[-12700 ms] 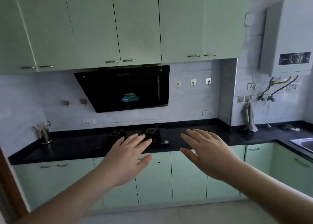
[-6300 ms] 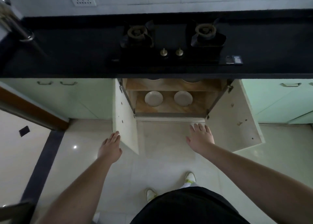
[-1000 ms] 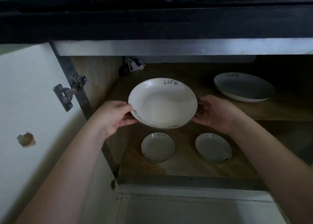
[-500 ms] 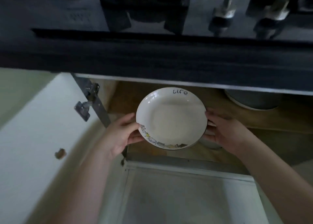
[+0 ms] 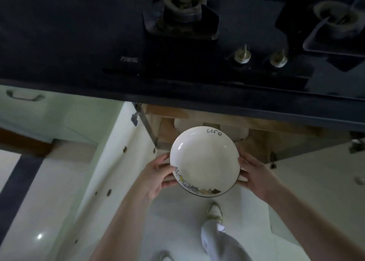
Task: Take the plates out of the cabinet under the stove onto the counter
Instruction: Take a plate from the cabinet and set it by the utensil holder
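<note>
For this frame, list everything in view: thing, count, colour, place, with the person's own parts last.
plate: one, white with "life" lettering and a coloured rim pattern, held in front of the open cabinet
counter: one, black, across the top
burners: two, grey, on the stove
knobs: two, pale, between the burners
cabinet door: one, white inside, open at left
cabinet shelf: wooden, under the counter; something pale sits behind the plate
drawer handle: one, metal, upper left
floor: pale tiles, dark strip at left
shoe: one, light, below the plate
left hand: grips the plate's left rim
right hand: grips the plate's right rim
</note>
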Demonstrator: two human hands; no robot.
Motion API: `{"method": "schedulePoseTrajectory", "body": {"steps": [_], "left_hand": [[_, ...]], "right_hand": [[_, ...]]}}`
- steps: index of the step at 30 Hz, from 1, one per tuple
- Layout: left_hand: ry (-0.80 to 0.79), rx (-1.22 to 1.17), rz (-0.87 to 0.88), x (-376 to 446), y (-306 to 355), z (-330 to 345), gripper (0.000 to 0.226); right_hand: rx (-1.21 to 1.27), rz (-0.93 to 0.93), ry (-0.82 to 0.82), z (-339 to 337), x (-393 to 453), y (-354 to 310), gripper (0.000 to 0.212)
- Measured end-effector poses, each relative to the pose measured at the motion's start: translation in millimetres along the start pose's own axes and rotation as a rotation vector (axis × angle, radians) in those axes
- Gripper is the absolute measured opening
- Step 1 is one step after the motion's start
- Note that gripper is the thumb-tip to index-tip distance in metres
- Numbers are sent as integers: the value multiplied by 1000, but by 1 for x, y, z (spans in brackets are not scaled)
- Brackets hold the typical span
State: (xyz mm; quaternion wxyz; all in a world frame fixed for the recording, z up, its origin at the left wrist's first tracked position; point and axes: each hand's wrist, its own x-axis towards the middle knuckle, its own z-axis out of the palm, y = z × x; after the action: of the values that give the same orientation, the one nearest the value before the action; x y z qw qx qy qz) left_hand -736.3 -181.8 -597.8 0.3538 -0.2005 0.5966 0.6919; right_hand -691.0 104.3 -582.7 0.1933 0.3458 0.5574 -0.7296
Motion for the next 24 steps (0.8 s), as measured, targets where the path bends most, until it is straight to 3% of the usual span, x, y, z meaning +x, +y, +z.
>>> {"method": "schedulePoseTrajectory", "body": {"steps": [11,24], "left_hand": [[66,-131,-68,-161,21,6,28],[106,-175,74,-327,24,-12,27]], "right_hand": [[-73,-80,7,22,-153,-21,24],[-36,-179,7,65,-310,-24,28]]}}
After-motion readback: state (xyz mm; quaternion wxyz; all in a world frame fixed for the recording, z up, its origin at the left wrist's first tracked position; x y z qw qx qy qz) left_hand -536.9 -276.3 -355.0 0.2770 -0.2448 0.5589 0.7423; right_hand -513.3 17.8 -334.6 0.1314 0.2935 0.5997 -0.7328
